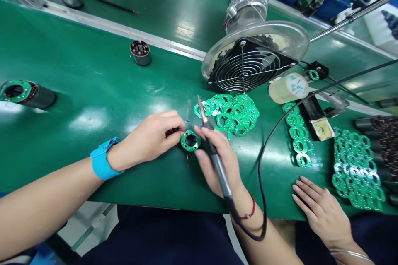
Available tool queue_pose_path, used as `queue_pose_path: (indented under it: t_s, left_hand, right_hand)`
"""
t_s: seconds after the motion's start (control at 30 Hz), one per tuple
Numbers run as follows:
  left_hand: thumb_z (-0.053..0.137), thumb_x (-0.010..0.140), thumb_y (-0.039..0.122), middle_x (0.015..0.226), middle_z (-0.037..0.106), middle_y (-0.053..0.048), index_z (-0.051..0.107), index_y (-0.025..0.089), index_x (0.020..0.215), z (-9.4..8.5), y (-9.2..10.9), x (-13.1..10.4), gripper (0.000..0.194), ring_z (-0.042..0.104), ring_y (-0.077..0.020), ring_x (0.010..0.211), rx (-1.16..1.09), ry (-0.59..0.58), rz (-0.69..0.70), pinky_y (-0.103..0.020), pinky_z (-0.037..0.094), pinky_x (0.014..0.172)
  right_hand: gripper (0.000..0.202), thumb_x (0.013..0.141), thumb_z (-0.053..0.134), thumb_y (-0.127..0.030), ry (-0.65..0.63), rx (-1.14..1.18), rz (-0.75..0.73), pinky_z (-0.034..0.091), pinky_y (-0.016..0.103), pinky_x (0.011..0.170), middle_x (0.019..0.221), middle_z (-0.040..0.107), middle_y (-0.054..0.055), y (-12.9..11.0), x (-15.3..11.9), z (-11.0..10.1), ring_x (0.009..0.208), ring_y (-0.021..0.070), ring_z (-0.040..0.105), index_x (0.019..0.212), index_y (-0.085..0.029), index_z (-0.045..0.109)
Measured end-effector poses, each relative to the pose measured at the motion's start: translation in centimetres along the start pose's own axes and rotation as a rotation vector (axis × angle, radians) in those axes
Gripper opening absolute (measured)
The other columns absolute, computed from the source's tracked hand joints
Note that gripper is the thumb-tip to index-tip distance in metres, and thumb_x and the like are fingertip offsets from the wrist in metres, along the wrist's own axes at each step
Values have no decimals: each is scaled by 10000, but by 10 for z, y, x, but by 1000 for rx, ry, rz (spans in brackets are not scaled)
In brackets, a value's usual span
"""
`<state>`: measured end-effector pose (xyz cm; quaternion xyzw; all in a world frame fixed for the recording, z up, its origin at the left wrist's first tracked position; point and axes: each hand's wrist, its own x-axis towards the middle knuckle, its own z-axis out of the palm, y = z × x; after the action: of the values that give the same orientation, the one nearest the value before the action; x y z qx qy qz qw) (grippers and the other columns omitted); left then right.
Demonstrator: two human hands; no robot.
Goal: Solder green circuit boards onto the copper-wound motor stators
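Observation:
A ring-shaped green circuit board (185, 145) lies near the middle of the bench's front, seen from above; it seems to sit on a dark motor part, mostly hidden. My left hand (155, 134), with a blue wristband, is at its upper left edge, thumb and forefinger pinched together; what lies between them is too small to make out. In my right hand (222, 157) is a soldering iron (219, 167), its tip pointing up and away, clear of the board. Fingertips of the right hand are close to the board's right side. A fine copper-coloured wire shows below the board.
Loose ring boards (239, 114) are piled beneath a fume extractor fan (245, 66). The iron's black cable (261, 165) loops on the right. A co-worker's hand (323, 211) rests near more boards (357, 169). Motor stators (141, 56) stand at left and back.

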<state>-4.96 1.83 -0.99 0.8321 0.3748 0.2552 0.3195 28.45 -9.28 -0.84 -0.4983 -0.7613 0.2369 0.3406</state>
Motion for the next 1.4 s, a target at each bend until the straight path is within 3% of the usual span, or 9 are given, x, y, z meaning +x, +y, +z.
queue_pose_path:
  t_s: [0.1, 0.2, 0.5, 0.63, 0.83, 0.93, 1.17, 1.23, 1.4]
  left_hand:
    - [503, 903, 105, 747, 566, 10, 615, 141, 788, -1, -1, -1, 165, 511, -89, 669, -28, -20, -4, -205, 386, 628]
    - [500, 894, 134, 819, 591, 6, 615, 156, 937, -5, -2, -3, 126, 539, -99, 703, -123, -61, -118, -219, 424, 655]
    - [532, 852, 304, 657, 549, 39, 587, 169, 836, 1, 1, 1, 147, 489, -103, 596, -491, -159, -436, -225, 390, 548]
    - [554, 822, 279, 658, 551, 43, 619, 156, 813, 4, 4, 3, 139, 472, -84, 585, -543, -103, -390, -211, 379, 553]
    - [525, 817, 250, 655, 559, 43, 618, 158, 771, 5, 5, 1, 138, 467, -77, 579, -486, -77, -388, -200, 369, 546]
    - [507, 790, 223, 635, 530, 46, 599, 161, 726, 5, 5, 1, 128, 454, -76, 572, -430, -93, -358, -199, 358, 542]
    - [509, 772, 218, 576, 486, 56, 573, 170, 702, 5, 6, 5, 106, 412, -75, 527, -386, -103, -399, -198, 320, 499]
    - [515, 775, 216, 567, 491, 57, 574, 172, 711, 5, 6, 5, 98, 413, -75, 515, -393, -102, -424, -197, 313, 488]
    - [519, 766, 206, 549, 493, 61, 570, 178, 705, 5, 8, 7, 84, 409, -74, 494, -400, -97, -447, -196, 304, 466]
  right_hand:
    - [407, 1002, 464, -308, -27, -31, -5, 628, 418, 799, 1126, 720, 13, -39, 51, 76, 1016, 230, 717, 1408, -309, 495]
    - [527, 937, 596, -287, -28, -45, -6, 580, 437, 940, 1256, 675, 73, -54, 74, 116, 1120, 254, 669, 1440, -293, 441]
    - [478, 937, 609, -339, 100, -225, -145, 577, 434, 800, 1095, 702, 111, -54, 77, 113, 979, 265, 667, 1372, -238, 438]
    - [483, 939, 585, -265, 76, -194, -213, 529, 464, 939, 1258, 686, 122, -59, 78, 111, 1225, 274, 600, 1391, -240, 417]
    - [378, 918, 562, -153, 166, -150, -194, 536, 418, 897, 976, 777, 39, -63, 79, 121, 944, 212, 700, 1283, -251, 538]
    - [403, 943, 529, -193, 191, -89, -145, 577, 410, 875, 973, 773, -1, -56, 66, 102, 897, 204, 722, 1326, -318, 542]
    - [294, 981, 471, -318, 79, -76, -92, 605, 380, 518, 858, 713, -28, -7, -4, -31, 793, 247, 756, 1211, -384, 642]
    - [285, 939, 552, -358, 131, -73, -54, 597, 385, 475, 870, 722, -15, -9, -5, -16, 788, 271, 757, 1211, -377, 634]
    - [279, 917, 579, -404, 389, 14, 18, 611, 373, 538, 852, 750, 51, -41, 29, 94, 738, 260, 749, 1171, -328, 664]
